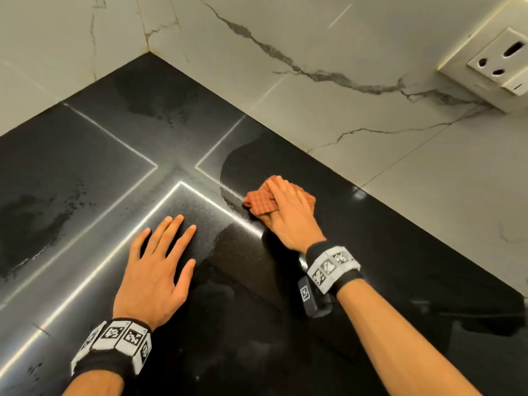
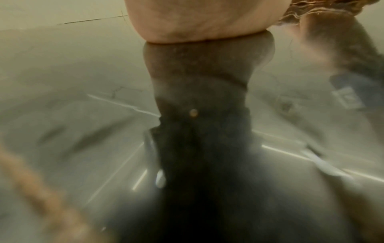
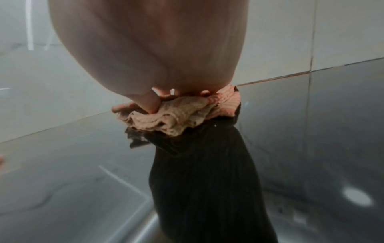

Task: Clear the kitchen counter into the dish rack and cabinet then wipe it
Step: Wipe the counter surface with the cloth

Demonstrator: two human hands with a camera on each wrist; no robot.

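An orange checked cloth (image 1: 258,200) lies crumpled on the glossy black counter (image 1: 114,155) close to the back wall. My right hand (image 1: 288,207) lies on top of it with fingers stretched out, pressing it down. In the right wrist view the cloth (image 3: 180,115) bunches under my palm (image 3: 155,49), the thumb set against its folds. My left hand (image 1: 160,258) rests flat on the bare counter to the left and nearer me, fingers spread, holding nothing. The left wrist view shows only the heel of that palm (image 2: 187,21) on the surface, and the cloth's edge (image 2: 311,9).
White marble-look wall tiles (image 1: 371,138) rise behind and left of the counter, meeting at a corner. A wall socket (image 1: 497,64) sticks out at the upper right. Damp patches (image 1: 148,95) mark the counter near the corner, with another damp patch (image 1: 34,212) at the left.
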